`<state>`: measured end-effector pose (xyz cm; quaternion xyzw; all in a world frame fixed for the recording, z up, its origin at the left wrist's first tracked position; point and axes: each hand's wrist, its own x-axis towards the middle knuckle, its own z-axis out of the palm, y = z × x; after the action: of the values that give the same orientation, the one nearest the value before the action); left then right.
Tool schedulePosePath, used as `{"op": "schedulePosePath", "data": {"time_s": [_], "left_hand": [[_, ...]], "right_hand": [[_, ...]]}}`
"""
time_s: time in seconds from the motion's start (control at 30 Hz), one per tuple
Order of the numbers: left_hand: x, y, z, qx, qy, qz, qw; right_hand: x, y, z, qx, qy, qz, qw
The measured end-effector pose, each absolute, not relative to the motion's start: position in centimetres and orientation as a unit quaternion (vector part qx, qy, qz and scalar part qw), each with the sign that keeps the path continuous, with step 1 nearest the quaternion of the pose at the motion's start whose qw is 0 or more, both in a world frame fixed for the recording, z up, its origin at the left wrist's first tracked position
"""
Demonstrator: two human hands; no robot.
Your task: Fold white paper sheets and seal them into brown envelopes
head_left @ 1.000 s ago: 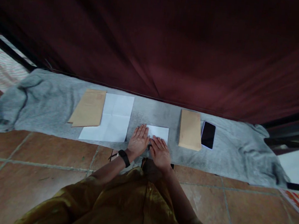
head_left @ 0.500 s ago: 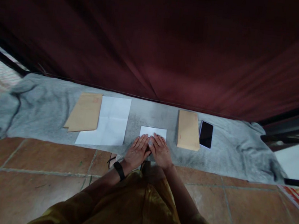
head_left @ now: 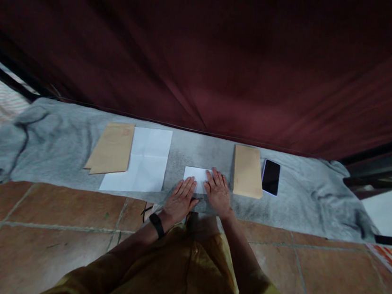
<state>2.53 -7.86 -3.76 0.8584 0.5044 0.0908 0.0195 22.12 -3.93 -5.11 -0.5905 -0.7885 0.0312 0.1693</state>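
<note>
A small folded white sheet of paper (head_left: 200,174) lies on the grey cloth in front of me. My left hand (head_left: 180,197) rests flat on its left end, fingers stretched out and pointing away from me. On the right end lies my right hand (head_left: 218,192), palm down with the fingers extended. Both hands press on the paper without gripping it. Part of the sheet is hidden beneath them. A black band (head_left: 157,224) circles my left wrist.
Brown envelopes (head_left: 113,149) overlap larger creased white paper (head_left: 149,160) on the left. To the right lie another brown envelope stack (head_left: 248,171) and a phone (head_left: 271,177). Grey cloth (head_left: 304,194) covers the narrow surface. A dark red curtain (head_left: 205,72) hangs behind; the floor (head_left: 71,255) is tiled.
My right hand has slid right and slightly forward along the folded paper, baring its middle. The left hand stays nearly where it was.
</note>
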Motion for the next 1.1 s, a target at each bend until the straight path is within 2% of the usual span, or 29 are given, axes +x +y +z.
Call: {"op": "schedulePosePath", "data": {"time_s": [0.3, 0.53, 0.83, 1.1], "left_hand": [[2.6, -7.9, -3.8, 0.855, 0.509, 0.094, 0.021], [2.6, -8.0, -3.7, 0.856, 0.508, 0.095, 0.022], [3.7, -6.5, -2.8, 0.84, 0.525, 0.131, 0.035], [3.9, -4.3, -4.5, 0.808, 0.572, 0.14, 0.028]], "right_hand": [[22.4, -3.9, -4.9, -0.615, -0.759, 0.038, 0.209], [20.0, -5.8, -4.5, -0.572, -0.795, 0.062, 0.189], [19.8, -6.2, -5.1, -0.584, -0.787, 0.059, 0.193], [19.6, -6.3, -5.3, -0.589, -0.782, 0.048, 0.197]]}}
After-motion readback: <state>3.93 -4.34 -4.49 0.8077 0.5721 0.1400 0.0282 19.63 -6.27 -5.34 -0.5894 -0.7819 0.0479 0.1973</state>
